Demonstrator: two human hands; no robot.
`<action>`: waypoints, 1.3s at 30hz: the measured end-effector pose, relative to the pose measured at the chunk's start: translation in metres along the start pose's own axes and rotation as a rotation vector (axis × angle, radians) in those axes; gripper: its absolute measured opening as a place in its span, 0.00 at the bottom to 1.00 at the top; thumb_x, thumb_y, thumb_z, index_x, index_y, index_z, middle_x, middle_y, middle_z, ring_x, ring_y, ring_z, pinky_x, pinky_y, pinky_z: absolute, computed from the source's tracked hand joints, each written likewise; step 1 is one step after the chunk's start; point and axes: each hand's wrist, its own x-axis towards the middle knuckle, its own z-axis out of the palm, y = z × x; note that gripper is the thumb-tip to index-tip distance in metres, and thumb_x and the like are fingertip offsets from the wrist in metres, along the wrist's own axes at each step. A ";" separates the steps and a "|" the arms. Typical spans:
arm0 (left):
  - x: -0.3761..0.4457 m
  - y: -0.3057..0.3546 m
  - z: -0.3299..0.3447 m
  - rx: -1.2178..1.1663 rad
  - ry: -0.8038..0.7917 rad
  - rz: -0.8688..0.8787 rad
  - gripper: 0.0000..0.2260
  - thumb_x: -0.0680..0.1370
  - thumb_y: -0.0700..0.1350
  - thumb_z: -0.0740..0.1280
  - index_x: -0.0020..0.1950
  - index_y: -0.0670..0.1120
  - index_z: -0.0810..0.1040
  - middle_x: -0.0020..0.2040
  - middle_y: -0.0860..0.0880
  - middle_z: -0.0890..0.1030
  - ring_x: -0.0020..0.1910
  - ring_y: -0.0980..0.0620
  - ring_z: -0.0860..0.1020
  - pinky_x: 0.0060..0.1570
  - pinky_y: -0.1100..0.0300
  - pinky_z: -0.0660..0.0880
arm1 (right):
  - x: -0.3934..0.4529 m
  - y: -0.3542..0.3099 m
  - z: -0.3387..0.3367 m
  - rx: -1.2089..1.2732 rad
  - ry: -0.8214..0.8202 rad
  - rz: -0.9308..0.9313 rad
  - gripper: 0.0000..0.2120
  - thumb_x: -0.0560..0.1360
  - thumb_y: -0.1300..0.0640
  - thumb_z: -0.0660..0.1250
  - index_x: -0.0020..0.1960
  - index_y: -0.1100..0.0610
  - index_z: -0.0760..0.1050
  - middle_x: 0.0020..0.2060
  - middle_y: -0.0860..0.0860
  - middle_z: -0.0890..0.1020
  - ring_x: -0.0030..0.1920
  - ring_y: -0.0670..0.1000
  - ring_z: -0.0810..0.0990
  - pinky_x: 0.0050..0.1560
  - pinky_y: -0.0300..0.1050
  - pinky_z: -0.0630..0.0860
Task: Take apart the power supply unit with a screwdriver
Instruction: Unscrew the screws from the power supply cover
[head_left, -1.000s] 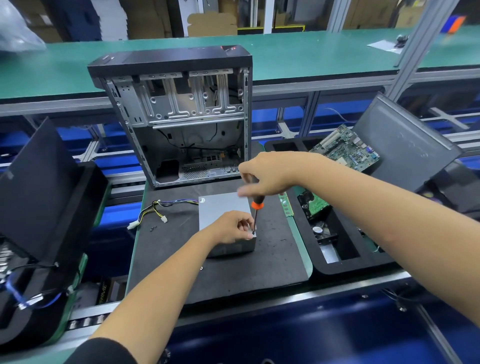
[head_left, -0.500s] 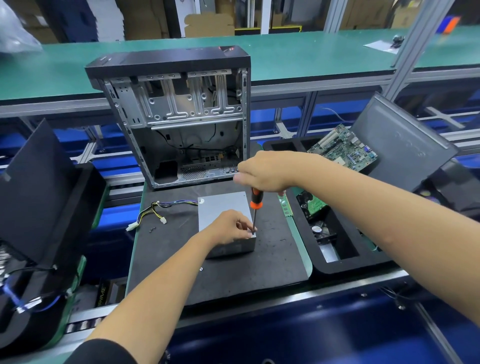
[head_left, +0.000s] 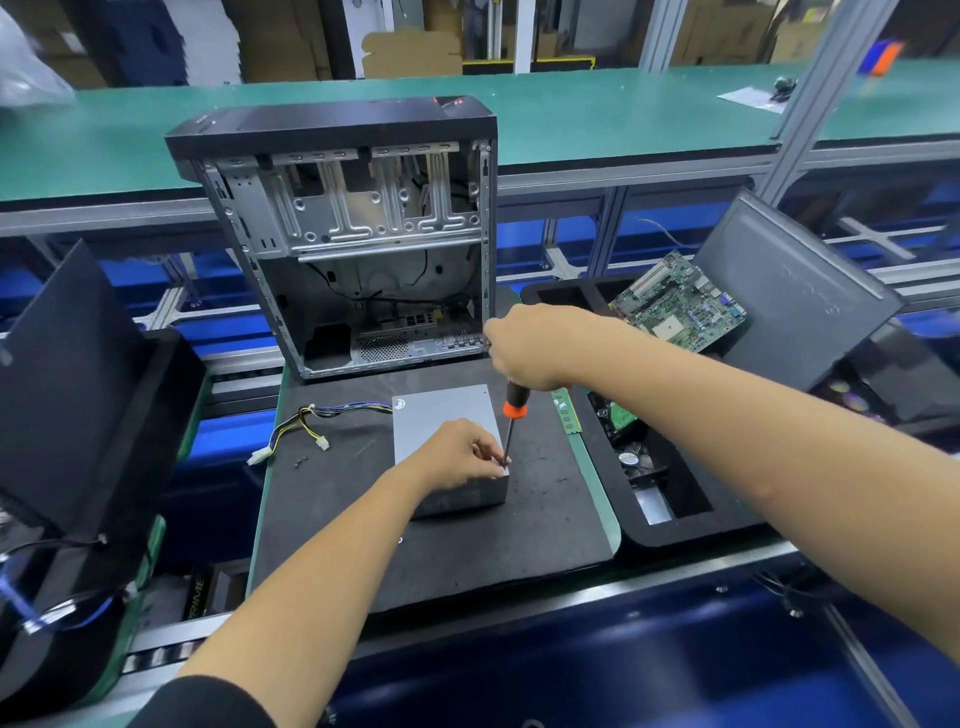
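Note:
The grey power supply unit (head_left: 441, 410) lies flat on a black mat (head_left: 467, 551), its cable bundle (head_left: 306, 426) trailing to the left. My left hand (head_left: 457, 457) rests on the unit's near right corner, fingers curled and pinching around the tip of the screwdriver (head_left: 515, 402). My right hand (head_left: 530, 345) grips the black and orange handle from above. The shaft stands almost upright, its tip on the unit's top at that corner. The screw itself is hidden by my fingers.
An open computer case (head_left: 337, 234) stands behind the unit. Loose screws (head_left: 300, 461) lie left on the mat, a memory stick (head_left: 563, 410) at its right edge. A black tray (head_left: 675, 530) to the right holds a motherboard (head_left: 680, 306) and a side panel (head_left: 795, 291).
My right hand has shifted slightly on the handle, as in turning it. The tip stays at the same corner and my left hand has not moved.

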 end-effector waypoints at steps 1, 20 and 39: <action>0.000 0.001 0.000 -0.008 -0.003 -0.003 0.06 0.69 0.40 0.76 0.37 0.50 0.83 0.42 0.48 0.84 0.31 0.61 0.75 0.36 0.68 0.73 | 0.001 -0.001 0.000 -0.014 0.016 0.005 0.06 0.80 0.61 0.57 0.46 0.62 0.68 0.46 0.59 0.80 0.39 0.59 0.77 0.34 0.46 0.68; 0.001 0.002 0.001 -0.034 -0.006 -0.014 0.10 0.70 0.36 0.74 0.33 0.48 0.80 0.44 0.49 0.85 0.30 0.67 0.76 0.32 0.74 0.69 | -0.007 0.004 -0.009 0.320 -0.045 -0.236 0.10 0.70 0.63 0.70 0.48 0.56 0.73 0.39 0.46 0.76 0.38 0.47 0.73 0.33 0.39 0.65; 0.000 0.000 0.002 -0.039 -0.011 0.024 0.10 0.70 0.36 0.74 0.34 0.50 0.80 0.43 0.48 0.85 0.28 0.65 0.74 0.32 0.74 0.69 | 0.004 0.004 -0.001 0.096 -0.027 -0.051 0.17 0.83 0.46 0.54 0.48 0.59 0.70 0.42 0.57 0.80 0.33 0.55 0.81 0.33 0.47 0.69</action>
